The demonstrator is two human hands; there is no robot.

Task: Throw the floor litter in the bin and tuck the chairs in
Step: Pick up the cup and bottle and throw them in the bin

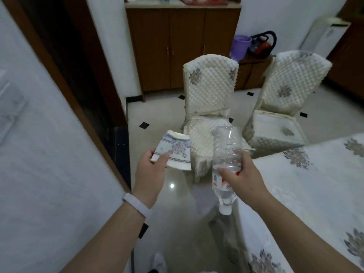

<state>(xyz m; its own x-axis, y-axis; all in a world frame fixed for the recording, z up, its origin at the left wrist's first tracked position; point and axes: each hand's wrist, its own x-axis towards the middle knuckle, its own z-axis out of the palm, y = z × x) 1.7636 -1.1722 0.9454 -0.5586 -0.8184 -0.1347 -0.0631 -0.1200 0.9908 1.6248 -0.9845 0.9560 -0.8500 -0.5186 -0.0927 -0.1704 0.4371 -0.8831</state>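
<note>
Bottle upended, cap toward floor

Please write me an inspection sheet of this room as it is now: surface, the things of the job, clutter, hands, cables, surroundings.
Surface: pale glossy tile floor with small black inlays; no litter seen on the visible part.
Job's things: flattened paper cup and clear plastic bottle, cap pointing down, both held. Two quilted chairs, the nearer one and the farther one, stand pulled out from the table. No bin clearly identified.
Clutter: purple bucket and red appliance by the far wall.
Hands: left hand grips the cup; right hand grips the bottle.
Cables: nothing seen.
Surroundings: brown cabinet, dark doorway at left, white walls.
</note>
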